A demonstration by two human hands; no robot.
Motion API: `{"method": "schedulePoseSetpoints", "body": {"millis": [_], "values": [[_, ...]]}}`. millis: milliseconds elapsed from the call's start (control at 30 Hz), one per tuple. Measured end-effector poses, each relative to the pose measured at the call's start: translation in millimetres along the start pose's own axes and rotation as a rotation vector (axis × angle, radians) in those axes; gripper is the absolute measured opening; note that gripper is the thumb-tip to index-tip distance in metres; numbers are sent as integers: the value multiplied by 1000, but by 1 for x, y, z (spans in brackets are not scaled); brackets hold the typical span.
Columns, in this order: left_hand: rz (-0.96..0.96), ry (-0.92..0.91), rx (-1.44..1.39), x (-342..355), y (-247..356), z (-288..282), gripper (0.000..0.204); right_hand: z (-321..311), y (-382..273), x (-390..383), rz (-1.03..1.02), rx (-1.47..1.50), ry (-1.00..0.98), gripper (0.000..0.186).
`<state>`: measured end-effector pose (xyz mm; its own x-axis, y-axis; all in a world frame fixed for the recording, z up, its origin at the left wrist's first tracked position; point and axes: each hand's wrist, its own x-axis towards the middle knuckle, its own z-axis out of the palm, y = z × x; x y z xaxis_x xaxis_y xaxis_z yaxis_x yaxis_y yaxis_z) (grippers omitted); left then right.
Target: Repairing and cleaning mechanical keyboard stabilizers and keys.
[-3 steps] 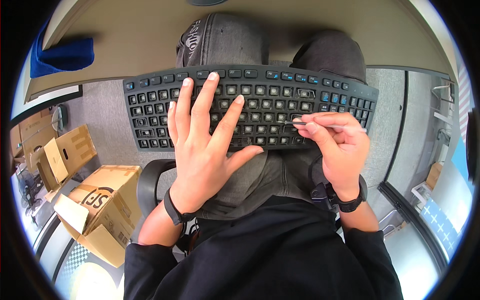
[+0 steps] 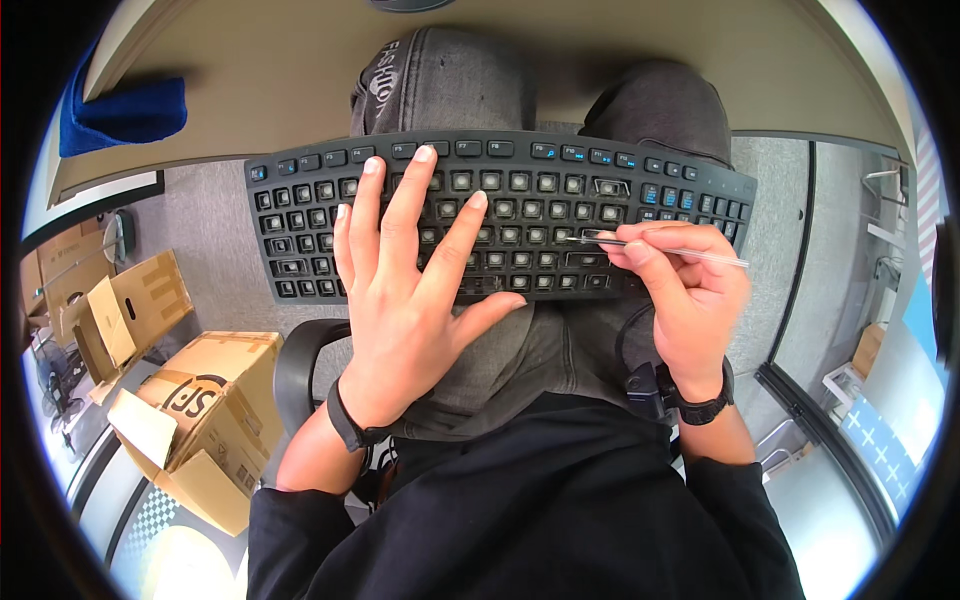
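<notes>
A black keyboard (image 2: 520,195) lies across my thighs. Its top row and right-hand blocks carry keycaps, while most of the main block shows bare square sockets with pale centres. My left hand (image 2: 400,270) rests with fingers spread over the left-middle part, fingertips reaching the upper rows and the thumb near the lower edge. Between thumb and fingers, my right hand (image 2: 690,280) pinches a thin rod-shaped tool (image 2: 720,259) with a clear handle and a slim dark end. The tool's tip is over the sockets right of the middle; whether it touches them I cannot tell.
A desk edge (image 2: 300,140) runs in front of my knees, with a blue cloth (image 2: 130,115) at its left. Open cardboard boxes (image 2: 215,400) stand on the floor to the left. A black chair armrest (image 2: 297,370) is beside my left forearm. A dark frame rail (image 2: 825,440) runs at right.
My right hand has shifted slightly to the right with the tool, and the tool's tip has moved a little right across the sockets. The left hand has stayed in place.
</notes>
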<state>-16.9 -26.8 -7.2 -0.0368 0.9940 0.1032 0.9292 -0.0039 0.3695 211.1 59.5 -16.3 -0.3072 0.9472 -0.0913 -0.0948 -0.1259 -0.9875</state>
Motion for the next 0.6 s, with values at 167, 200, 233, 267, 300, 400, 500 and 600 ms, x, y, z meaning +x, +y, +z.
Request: {"method": "schedulePoseSetpoints", "body": {"millis": [167,200,233,267,300,400,500,600], "values": [[2,-5,4,-1,-1,-1,85,0,-8,2,-69,-134,-55,12],[1,-2,3,0,-1,0,85,0,-12,3,-120,-286,-80,11],[5,-4,-6,0,0,1,85,1,-17,5,-172,-439,-104,11],[6,-9,-11,0,0,0,85,4,-24,8,-172,-435,-108,11],[2,-10,-7,-1,-1,0,85,9,-31,11,-255,-585,-167,12],[-1,-10,1,-1,-1,0,85,16,-32,14,-282,-655,-217,13],[-6,-17,4,-1,-1,0,85,12,-18,11,-150,-493,-159,11],[-4,-25,-2,0,-1,0,85,8,-11,5,115,-21,-36,10]]}}
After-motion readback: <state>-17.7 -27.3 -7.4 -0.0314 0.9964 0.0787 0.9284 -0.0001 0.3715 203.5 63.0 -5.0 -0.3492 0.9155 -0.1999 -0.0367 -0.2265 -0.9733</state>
